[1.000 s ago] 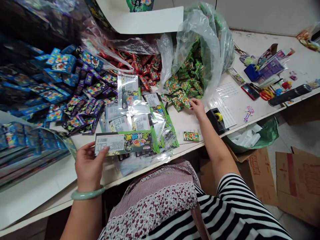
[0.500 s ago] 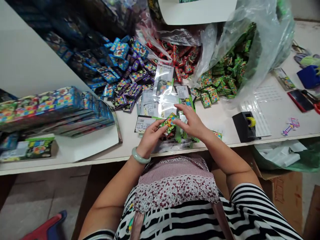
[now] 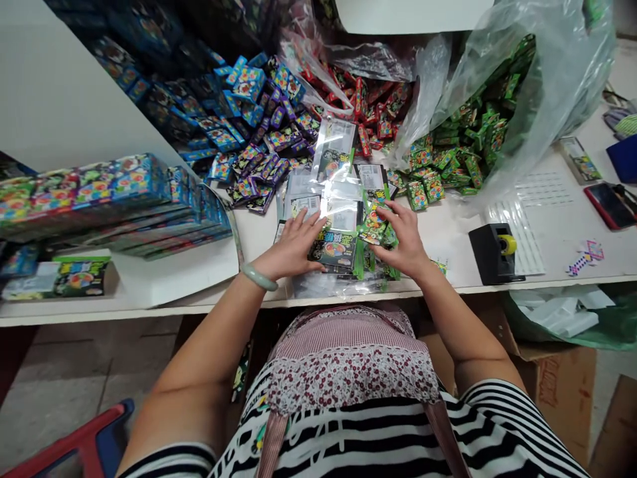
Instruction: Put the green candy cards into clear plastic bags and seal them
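My left hand (image 3: 293, 249), a pale bangle on its wrist, lies with fingers spread on the left side of a pile of flat printed packs. Under its fingertips is a black pack (image 3: 334, 249) with coloured print and a clear plastic part above it. Between the thumb and fingers of my right hand (image 3: 402, 240) is a small green printed box (image 3: 374, 222), just right of that black pack. More packs, with clear windows (image 3: 336, 136) and green edges, overlap beyond my hands. Part of the pile is hidden beneath my hands.
Heaps of small blue boxes (image 3: 249, 83), purple boxes (image 3: 266, 169), red boxes (image 3: 383, 126) and green boxes (image 3: 430, 189) lie at the back. Stacked display boxes (image 3: 114, 182) stand left. A black tape dispenser (image 3: 490, 255) and a phone (image 3: 610, 206) lie right.
My left hand has let go of the green box and moved left, spreading its fingers over the packs. The green box has shifted right with my right hand. The view has shifted slightly.
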A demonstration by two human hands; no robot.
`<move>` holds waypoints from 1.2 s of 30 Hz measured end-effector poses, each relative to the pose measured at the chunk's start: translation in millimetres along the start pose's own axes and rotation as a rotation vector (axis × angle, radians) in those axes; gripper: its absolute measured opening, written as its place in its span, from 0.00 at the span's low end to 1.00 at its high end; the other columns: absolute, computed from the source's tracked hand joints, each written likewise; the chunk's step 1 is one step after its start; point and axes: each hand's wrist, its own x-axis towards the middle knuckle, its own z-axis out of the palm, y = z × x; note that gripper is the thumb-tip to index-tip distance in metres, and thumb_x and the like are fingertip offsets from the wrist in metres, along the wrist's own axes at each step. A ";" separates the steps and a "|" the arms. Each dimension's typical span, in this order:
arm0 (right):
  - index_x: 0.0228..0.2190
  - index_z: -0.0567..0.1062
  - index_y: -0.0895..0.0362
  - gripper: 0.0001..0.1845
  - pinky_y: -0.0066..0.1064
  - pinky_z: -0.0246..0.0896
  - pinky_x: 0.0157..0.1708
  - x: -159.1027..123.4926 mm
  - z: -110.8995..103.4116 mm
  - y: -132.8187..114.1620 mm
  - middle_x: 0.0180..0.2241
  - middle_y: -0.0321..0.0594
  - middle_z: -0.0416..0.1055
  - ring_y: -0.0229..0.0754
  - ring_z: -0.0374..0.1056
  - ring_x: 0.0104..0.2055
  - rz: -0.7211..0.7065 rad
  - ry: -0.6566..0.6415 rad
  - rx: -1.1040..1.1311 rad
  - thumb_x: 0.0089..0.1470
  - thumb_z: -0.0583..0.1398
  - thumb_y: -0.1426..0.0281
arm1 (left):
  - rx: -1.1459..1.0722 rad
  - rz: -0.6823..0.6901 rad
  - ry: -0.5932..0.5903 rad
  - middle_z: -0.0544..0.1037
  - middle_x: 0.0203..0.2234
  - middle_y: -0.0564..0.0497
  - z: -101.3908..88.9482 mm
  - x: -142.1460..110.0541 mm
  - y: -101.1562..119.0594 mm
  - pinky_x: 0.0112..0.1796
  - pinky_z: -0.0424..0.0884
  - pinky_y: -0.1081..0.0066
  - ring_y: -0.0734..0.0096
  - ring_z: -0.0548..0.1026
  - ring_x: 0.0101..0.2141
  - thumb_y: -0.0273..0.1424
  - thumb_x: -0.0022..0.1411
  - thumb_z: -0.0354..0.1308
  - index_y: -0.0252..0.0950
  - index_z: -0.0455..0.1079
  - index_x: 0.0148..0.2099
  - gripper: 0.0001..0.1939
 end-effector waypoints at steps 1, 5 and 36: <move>0.66 0.53 0.44 0.44 0.60 0.51 0.63 -2.2 1.5 1.3 0.65 0.46 0.55 0.62 0.51 0.66 -0.007 -0.006 0.005 0.51 0.62 0.64 | 0.028 0.004 -0.037 0.55 0.68 0.35 -1.3 2.2 -1.7 0.64 0.41 0.33 0.33 0.42 0.70 0.44 0.51 0.71 0.39 0.49 0.71 0.52; 0.67 0.48 0.43 0.46 0.60 0.52 0.63 -7.4 2.5 -4.3 0.65 0.47 0.55 0.61 0.52 0.66 0.020 0.032 0.042 0.52 0.61 0.63 | 0.082 0.062 0.066 0.63 0.62 0.33 -6.9 2.4 4.0 0.64 0.42 0.35 0.35 0.53 0.67 0.42 0.51 0.70 0.36 0.52 0.69 0.49; 0.55 0.69 0.56 0.34 0.56 0.61 0.56 6.9 -33.9 -24.3 0.58 0.53 0.65 0.59 0.60 0.58 -0.390 -0.539 0.000 0.47 0.68 0.66 | 0.009 0.193 0.138 0.63 0.55 0.38 4.9 -37.6 16.8 0.54 0.69 0.46 0.46 0.67 0.55 0.48 0.53 0.68 0.39 0.51 0.69 0.48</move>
